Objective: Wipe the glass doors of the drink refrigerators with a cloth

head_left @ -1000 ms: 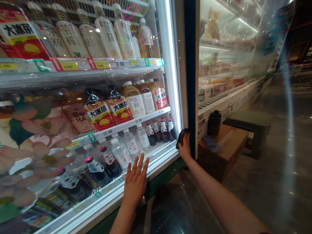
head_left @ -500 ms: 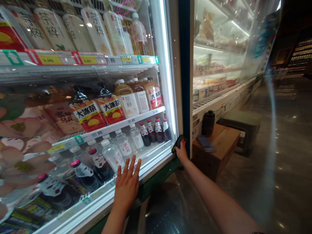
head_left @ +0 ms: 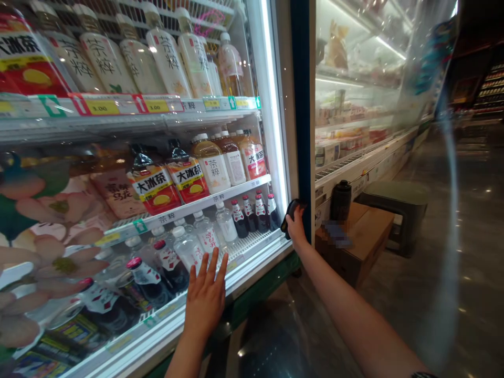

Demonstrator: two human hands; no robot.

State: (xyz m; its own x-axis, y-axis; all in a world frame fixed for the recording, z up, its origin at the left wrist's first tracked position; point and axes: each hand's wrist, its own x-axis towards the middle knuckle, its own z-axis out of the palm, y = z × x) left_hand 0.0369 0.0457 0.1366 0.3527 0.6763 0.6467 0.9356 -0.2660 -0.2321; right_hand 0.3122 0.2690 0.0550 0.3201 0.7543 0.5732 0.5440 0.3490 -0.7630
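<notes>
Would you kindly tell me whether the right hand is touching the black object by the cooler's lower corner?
Touching. The head view shows the fingers of the right hand lying against the black object, with no gap.

Lost to Edges, Cover and Blur

At ten o'clock, the left edge cuts a red-labelled bottle [head_left: 29,65]. The bottom edge crops the left arm [head_left: 189,349] at seven. Around four, the right hand [head_left: 297,229] partly hides a black object [head_left: 289,216], and a pixelated patch [head_left: 336,233] is unreadable. Two o'clock's goods [head_left: 350,107] blur.
</notes>
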